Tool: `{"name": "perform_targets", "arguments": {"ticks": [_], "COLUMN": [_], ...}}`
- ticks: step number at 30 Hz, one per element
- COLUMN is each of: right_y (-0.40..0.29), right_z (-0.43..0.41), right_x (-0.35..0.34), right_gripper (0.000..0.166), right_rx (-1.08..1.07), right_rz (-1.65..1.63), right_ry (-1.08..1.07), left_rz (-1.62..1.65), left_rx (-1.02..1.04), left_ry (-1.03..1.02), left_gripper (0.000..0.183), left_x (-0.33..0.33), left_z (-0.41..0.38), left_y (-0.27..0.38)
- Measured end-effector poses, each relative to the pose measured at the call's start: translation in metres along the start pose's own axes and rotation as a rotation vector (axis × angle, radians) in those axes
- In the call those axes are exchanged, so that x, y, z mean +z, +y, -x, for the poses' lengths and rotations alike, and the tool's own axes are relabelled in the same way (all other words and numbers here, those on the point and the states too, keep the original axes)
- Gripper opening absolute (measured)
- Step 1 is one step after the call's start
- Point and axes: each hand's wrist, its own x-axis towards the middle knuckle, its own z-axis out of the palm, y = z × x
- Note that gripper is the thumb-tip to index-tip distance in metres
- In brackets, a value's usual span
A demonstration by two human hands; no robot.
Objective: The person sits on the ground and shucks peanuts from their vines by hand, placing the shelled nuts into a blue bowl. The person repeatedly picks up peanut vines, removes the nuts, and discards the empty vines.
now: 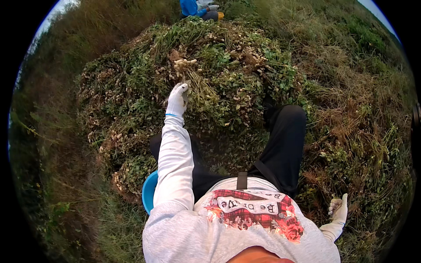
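Note:
My left hand [179,95], in a white knit glove, reaches forward over a large heap of pulled peanut plants [243,82]. Its fingers close round the thin stem of a peanut plant, whose cluster of pale pods [184,64] stands just beyond the fingertips. Out to my right side is my right hand [338,208], gloved too, low over the plants, thumb extended. Pale rounded shapes show at its palm; whether they are pods or curled, soiled fingertips is unclear. Many pods hang among the green leaves and brown roots of the heap.
Part of a blue plastic tub or seat [150,192] shows beside my left hip. My bent knees face the heap. Dry grass and plants [348,131] lie on the right, with weeds on the left. Beyond the heap sits another person [197,10] in blue with pale gloves.

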Motion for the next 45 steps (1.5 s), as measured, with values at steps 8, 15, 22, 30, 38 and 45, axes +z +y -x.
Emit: {"name": "perform_targets", "arguments": {"ticks": [8, 15, 22, 30, 38, 45], "right_y": [-0.067, -0.076, -0.028, -0.004, 0.01, 0.012], "right_z": [0.059, 0.089, 0.099, 0.111, 0.088, 0.096], "right_x": [0.149, 0.391, 0.503, 0.503, 0.514, 0.519], "right_gripper": [0.055, 0.061, 0.053, 0.04, 0.05, 0.039], "right_rx": [-0.509, -0.588, -0.258, -0.14, -0.057, -0.429], "right_rz": [0.015, 0.163, -0.158, -0.32, -0.246, 0.094], "right_ry": [-0.677, -1.202, -1.205, -1.372, -1.403, -1.295], "left_rz": [-0.216, -0.617, -1.384, -1.135, -0.837, -1.42], "left_rx": [0.036, 0.164, 1.028, 0.474, 0.048, 0.21], "left_ry": [-0.278, -0.47, -0.591, -0.081, -0.118, -0.356], "left_gripper": [0.04, 0.033, 0.035, 0.069, 0.058, 0.036], "left_x": [-0.001, 0.072, 0.103, 0.044, 0.027, 0.047], "left_z": [0.028, 0.14, 0.234, 0.242, 0.232, 0.251], "left_y": [0.002, 0.025, -0.013, -0.05, -0.062, -0.062]}}
